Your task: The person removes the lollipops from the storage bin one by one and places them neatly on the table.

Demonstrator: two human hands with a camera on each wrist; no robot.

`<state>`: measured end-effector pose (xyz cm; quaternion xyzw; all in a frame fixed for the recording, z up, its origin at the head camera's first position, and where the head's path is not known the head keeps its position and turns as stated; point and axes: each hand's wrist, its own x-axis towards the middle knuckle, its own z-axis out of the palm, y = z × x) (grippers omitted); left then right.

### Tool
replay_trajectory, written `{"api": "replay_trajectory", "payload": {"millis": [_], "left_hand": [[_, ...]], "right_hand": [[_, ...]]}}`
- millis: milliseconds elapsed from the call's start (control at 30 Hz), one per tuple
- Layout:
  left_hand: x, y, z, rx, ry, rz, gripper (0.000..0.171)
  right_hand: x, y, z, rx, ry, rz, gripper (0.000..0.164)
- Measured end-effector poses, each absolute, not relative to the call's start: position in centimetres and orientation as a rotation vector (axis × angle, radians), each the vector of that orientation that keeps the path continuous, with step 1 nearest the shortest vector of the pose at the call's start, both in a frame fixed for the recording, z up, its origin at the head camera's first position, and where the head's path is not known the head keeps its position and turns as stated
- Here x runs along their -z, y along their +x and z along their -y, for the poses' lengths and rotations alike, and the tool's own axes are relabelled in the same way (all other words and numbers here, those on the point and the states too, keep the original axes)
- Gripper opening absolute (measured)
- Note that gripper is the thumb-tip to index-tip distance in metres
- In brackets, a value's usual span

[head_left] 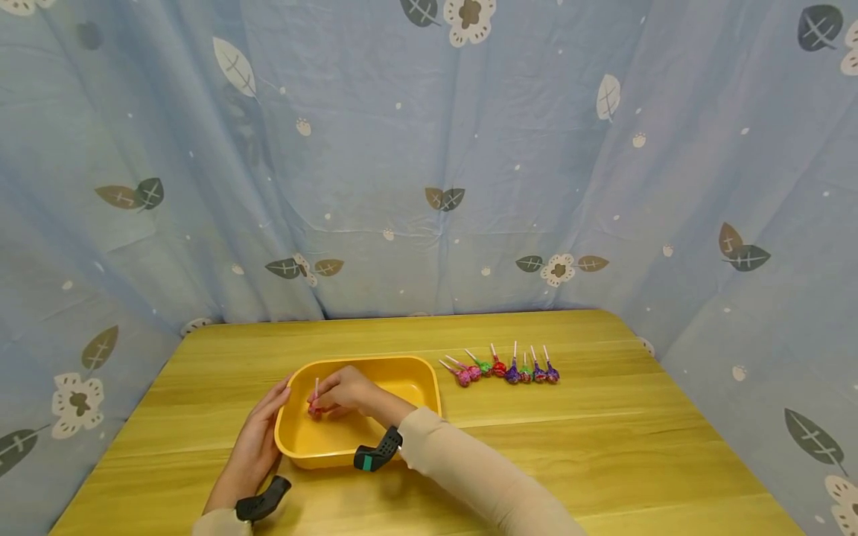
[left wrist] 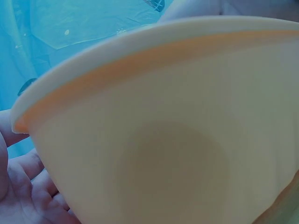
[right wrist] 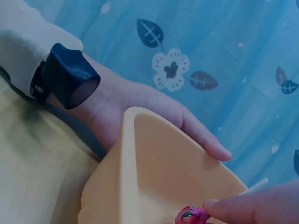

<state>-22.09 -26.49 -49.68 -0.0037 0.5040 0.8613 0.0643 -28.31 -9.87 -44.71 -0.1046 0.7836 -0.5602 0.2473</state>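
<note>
A yellow rectangular bin (head_left: 302, 459) stands on the table, left of its middle. My left hand (head_left: 255, 439) rests along the outside of the bin's left end, its fingers fairly straight; the right wrist view shows a finger at the rim. Inside the bin, my right hand (head_left: 348, 389) pinches a pink-wrapped lollipop (right wrist: 191, 215) near the left end, its white stick pointing up. In the left wrist view the bin's outer wall (left wrist: 163, 93) fills most of the picture, with part of the left hand (left wrist: 28, 186) beside it.
Several lollipops (head_left: 512, 374) in pink, green, red and purple wrappers lie in a row on the wooden table (head_left: 570, 447), right of the bin. A blue patterned curtain (head_left: 402, 149) hangs behind the table and at both sides.
</note>
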Motion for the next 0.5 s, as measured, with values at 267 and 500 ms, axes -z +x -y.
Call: {"api": "replay_trajectory", "payload": {"millis": [267, 500], "left_hand": [[49.5, -22.1, 26.5, -2.592, -0.076, -1.522, 0.051], [49.4, -22.2, 26.4, -2.581, -0.099, -1.542, 0.060]], "right_hand": [[44.3, -28.4, 7.8, 1.616, -0.358, -1.990, 0.010], [44.3, -28.7, 5.6, 1.770, -0.336, -1.817, 0.016]]}}
